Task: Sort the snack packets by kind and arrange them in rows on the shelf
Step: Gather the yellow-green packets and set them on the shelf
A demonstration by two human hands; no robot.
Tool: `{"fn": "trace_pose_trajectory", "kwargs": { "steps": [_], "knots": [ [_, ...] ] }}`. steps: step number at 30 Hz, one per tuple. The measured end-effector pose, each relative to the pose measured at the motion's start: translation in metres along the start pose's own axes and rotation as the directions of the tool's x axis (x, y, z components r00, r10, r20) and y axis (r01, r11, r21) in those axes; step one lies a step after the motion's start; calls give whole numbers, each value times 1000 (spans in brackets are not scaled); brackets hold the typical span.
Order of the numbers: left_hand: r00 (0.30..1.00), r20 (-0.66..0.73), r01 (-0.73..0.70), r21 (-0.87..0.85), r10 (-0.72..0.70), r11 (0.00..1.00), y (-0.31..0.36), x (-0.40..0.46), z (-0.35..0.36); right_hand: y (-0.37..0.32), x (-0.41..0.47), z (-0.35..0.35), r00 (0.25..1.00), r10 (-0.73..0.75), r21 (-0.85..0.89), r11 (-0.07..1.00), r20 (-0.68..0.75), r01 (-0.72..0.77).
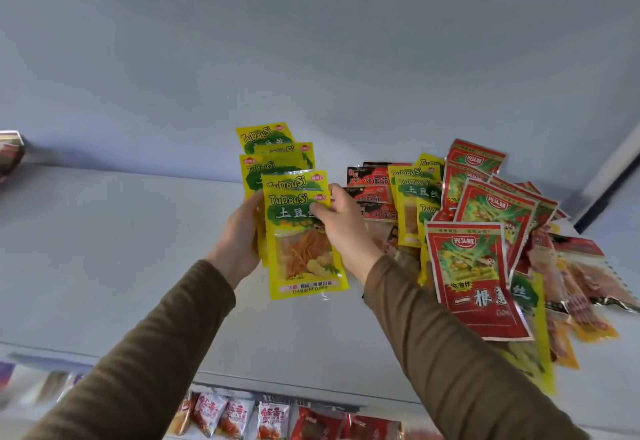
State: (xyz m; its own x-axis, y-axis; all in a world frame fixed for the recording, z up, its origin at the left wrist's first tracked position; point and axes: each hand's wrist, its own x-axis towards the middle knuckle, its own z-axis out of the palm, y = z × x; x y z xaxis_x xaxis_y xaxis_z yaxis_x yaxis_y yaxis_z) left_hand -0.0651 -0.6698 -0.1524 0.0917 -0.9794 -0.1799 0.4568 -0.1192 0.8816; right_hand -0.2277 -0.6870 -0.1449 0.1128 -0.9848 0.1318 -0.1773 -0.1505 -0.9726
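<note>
White shelf (138,266) under my arms, mostly bare. My left fingers (251,202) curl behind a fanned stack of yellow packets (301,232); my right fingers (320,209) pinch its front one. Beyond them, more yellow packets stand in a row. Right, the mixed pile (485,232) looks unsorted: barely begun, I'd judge.

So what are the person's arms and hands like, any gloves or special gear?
No gloves: both the left hand and right hand are bare. Each arm wears a long olive-brown sleeve reaching the wrist. No watch, rings, cables or markings show.
</note>
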Motion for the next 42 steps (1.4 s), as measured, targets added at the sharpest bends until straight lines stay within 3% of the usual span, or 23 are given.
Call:
{"fn": "trace_pose_trajectory", "kwargs": {
  "steps": [3, 6, 10, 13, 14, 17, 20, 27, 33, 38, 42],
  "knots": [
    [991, 117, 76, -99, -64, 992, 4, -5, -5, 5, 0, 13, 994, -72, -105, 992, -88, 63],
    [971, 235, 39, 30, -45, 999, 4, -15, -5, 6, 1, 26, 988, -117, -130, 986, -101, 104],
    [992, 123, -24, 99, 12, 995, 5, -17, -12, 11, -1, 46, 989, -55, -3, 998, -134, 56],
    [997, 83, -7, 91, 0, 996, 11, -17, -26, 11, 1, 58, 973, -26, -94, 996, -229, 4],
    [997, 76, 0, 93, -8, 996, 15, -18, -32, 9, 2, 63, 979, 13, -81, 996, -204, -30],
    [998, 60, 15, 115, -22, 993, 27, -18, -54, 3, 7, 80, 989, 142, 202, 968, 35, -146],
    [999, 33, 18, 136, -22, 991, 46, -19, -81, 0, 11, 108, 982, 139, 264, 950, 126, -168],
    [999, -38, -10, 156, 16, 988, 95, -16, -175, -18, 19, 231, 990, 64, 215, 972, 123, -89],
    [979, -196, 104, 282, -48, 954, 168, -14, -294, -37, 26, 372, 990, 99, 255, 959, 101, -122],
    [992, -114, 87, 411, -43, 907, 221, -2, -391, -49, 37, 480, 990, 137, 303, 942, 38, -142],
    [991, -135, 59, 546, 19, 835, 248, 18, -444, -55, 49, 542, 989, 145, 276, 950, 17, -144]
  ]
}}
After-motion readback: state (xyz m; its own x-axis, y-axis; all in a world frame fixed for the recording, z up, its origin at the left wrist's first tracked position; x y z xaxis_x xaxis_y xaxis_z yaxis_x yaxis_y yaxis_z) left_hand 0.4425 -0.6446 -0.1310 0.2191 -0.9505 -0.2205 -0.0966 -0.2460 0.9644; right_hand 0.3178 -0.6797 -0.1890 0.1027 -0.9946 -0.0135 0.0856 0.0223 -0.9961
